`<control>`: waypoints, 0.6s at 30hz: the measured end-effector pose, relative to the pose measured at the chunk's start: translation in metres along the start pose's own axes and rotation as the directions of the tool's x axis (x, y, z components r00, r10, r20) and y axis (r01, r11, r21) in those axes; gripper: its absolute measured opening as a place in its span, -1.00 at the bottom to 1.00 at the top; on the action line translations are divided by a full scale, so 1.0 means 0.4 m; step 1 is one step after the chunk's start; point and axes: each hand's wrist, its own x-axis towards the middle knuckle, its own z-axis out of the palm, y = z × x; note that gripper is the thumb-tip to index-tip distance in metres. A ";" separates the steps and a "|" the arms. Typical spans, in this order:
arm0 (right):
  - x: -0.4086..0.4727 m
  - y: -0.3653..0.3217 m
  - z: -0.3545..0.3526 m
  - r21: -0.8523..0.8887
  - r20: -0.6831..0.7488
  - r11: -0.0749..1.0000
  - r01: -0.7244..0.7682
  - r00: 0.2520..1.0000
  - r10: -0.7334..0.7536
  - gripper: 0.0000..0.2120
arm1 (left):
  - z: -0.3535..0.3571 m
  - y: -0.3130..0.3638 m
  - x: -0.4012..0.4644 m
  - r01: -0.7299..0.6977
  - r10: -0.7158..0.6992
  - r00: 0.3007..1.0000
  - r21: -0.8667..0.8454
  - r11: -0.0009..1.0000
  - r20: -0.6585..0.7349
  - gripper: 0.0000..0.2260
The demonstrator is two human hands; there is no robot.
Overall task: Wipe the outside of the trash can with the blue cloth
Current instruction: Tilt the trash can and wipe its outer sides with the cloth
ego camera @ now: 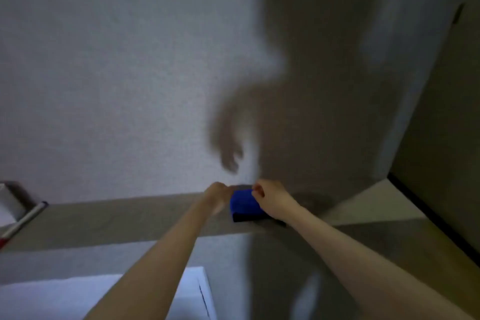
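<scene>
A folded blue cloth [244,204] lies on a grey ledge [130,218] against the wall, over a dark flat thing at its front edge. My left hand [217,196] touches the cloth's left side with fingers curled. On the cloth's right top corner rests my right hand [271,201], fingers pinched at the fabric. Both arms reach forward from below. No trash can is clearly visible; the picture is blurred.
A white box-like surface [192,291] sits low in the view under my left arm. A white and red rod [24,221] lies on the ledge at the left beside a white object [5,205]. A dark-edged panel [439,153] stands at the right.
</scene>
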 end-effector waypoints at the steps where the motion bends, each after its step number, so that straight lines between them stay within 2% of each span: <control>1: 0.006 0.012 0.026 -0.050 0.000 0.999 -0.001 1.000 0.001 -0.73 | 0.018 -0.023 0.015 -0.017 0.017 1.000 0.028 0.999 0.001 -0.74; 5: 0.039 0.050 0.123 -0.204 0.036 0.977 0.064 0.998 -0.058 -0.57 | 0.084 -0.079 0.061 0.035 -0.034 0.999 0.045 0.998 -0.022 -0.70; 7: 0.054 0.066 0.160 -0.272 0.054 0.959 0.080 0.996 -0.068 -0.56 | 0.108 -0.087 0.071 0.049 -0.040 0.997 0.138 0.989 -0.062 -0.68; 10: 0.051 0.083 0.193 -0.349 0.081 0.934 0.072 0.996 -0.046 -0.58 | 0.130 -0.089 0.083 0.062 -0.048 0.993 0.132 0.989 -0.106 -0.74; 15: 0.048 0.081 0.198 -0.265 0.014 0.963 0.048 0.999 -0.046 -0.61 | 0.145 -0.087 0.098 0.138 -0.150 0.985 -0.130 0.982 -0.087 -0.90; 16: 0.048 0.077 0.194 -0.226 0.016 0.974 0.037 0.999 -0.034 -0.58 | 0.143 -0.081 0.093 0.169 -0.189 0.980 -0.238 0.957 -0.062 -0.92; 18: 0.045 0.069 0.181 -0.129 -0.010 0.991 0.028 1.000 -0.030 -0.54 | 0.135 -0.073 0.080 0.211 -0.224 0.974 -0.506 0.836 0.036 -0.93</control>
